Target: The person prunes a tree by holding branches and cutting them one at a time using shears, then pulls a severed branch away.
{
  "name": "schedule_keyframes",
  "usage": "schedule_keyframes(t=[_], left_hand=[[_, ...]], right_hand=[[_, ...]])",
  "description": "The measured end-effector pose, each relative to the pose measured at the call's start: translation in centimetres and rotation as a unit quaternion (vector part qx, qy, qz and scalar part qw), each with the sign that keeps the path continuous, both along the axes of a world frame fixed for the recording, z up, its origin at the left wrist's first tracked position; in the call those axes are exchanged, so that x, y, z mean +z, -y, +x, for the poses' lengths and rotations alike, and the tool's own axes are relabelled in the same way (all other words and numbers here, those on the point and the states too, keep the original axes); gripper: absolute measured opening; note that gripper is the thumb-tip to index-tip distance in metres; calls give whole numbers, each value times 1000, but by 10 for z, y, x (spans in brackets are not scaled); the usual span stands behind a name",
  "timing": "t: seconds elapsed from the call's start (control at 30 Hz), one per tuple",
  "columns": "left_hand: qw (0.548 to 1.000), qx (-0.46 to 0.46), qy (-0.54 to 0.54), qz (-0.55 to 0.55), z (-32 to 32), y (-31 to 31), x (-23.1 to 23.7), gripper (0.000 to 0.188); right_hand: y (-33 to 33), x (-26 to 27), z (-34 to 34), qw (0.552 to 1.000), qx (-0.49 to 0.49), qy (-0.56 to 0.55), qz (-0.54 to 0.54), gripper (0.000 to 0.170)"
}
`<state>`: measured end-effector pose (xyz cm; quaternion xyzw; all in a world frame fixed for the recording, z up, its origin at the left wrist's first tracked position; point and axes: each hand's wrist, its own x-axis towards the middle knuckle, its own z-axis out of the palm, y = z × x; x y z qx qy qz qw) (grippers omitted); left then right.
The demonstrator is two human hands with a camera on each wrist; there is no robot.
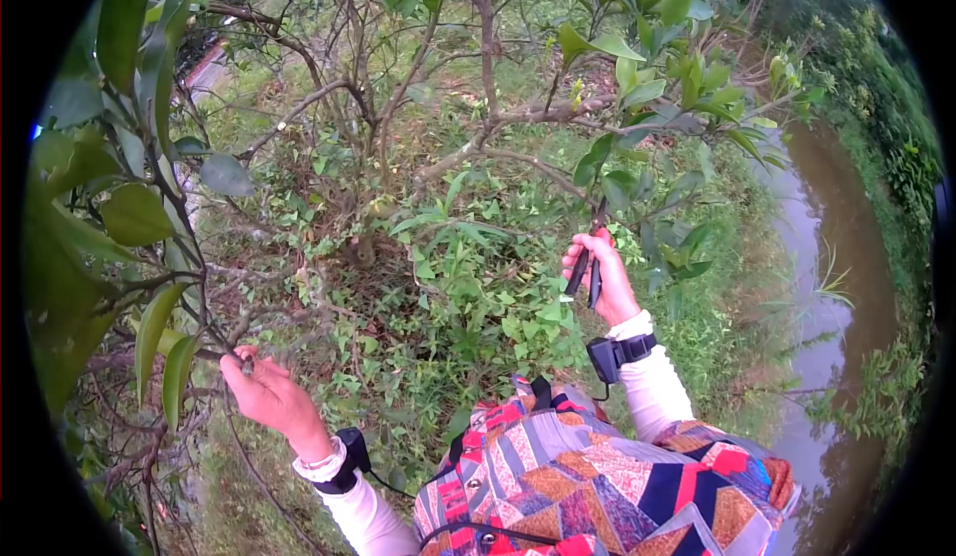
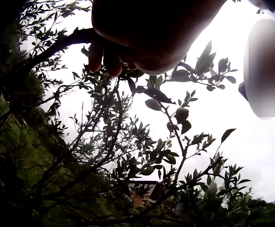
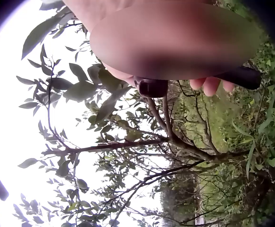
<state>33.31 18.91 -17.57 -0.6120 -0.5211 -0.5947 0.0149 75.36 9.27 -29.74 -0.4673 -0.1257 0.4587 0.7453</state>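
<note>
In the head view my left hand (image 1: pixel 273 397) grips a leafy branch (image 1: pixel 204 302) at lower left, its fingers curled round the wood. The left wrist view shows that hand (image 2: pixel 147 38) from below, dark against the sky, with the branch (image 2: pixel 61 43) running out to the left. My right hand (image 1: pixel 609 279) holds pruning shears (image 1: pixel 596 279) by their dark handles, blades upward, close under a leafy branch (image 1: pixel 543 166) of the tree. The right wrist view has a black handle end (image 3: pixel 244 77) sticking out past the fingertips (image 3: pixel 211 87); a blurred patch covers much of the hand.
Bare and forked branches (image 1: pixel 383 108) spread across the upper middle. Large leaves (image 1: pixel 139 216) hang near the camera at left. Low weeds (image 1: pixel 478 277) cover the ground. A water channel (image 1: pixel 832 257) runs along the right. A patchwork garment (image 1: pixel 597 476) fills the bottom.
</note>
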Motion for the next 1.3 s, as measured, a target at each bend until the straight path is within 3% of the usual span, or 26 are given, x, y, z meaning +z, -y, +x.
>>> schedule_keyframes(t=[0.37,0.47,0.67,0.93,1.13,1.2,1.3], left_hand=[[1000,-15,-7,18,9,-4,4,23],[999,-14,-34,19,7,-4,3,26],[999,-5,-36,30,1,-12,-4,26],[998,-10,-27,50,4,-12,-3,24],[998,-10,-47,36,4,-9,1,26],[998,-5,-49,30,8,-11,4,26],[999,-15,-26,19,10,-10,9,25]], right_hand=[[-2,-17,-5,999,-9,30,37,20],[-3,-25,-2,998,1,-6,58,19],[3,-33,-1,961,101,-181,185,20],[6,-11,-10,934,146,-202,256,23],[-3,-3,-26,854,170,-297,391,24],[-12,-2,-27,744,205,-406,489,20],[-20,0,-32,714,204,-435,509,20]])
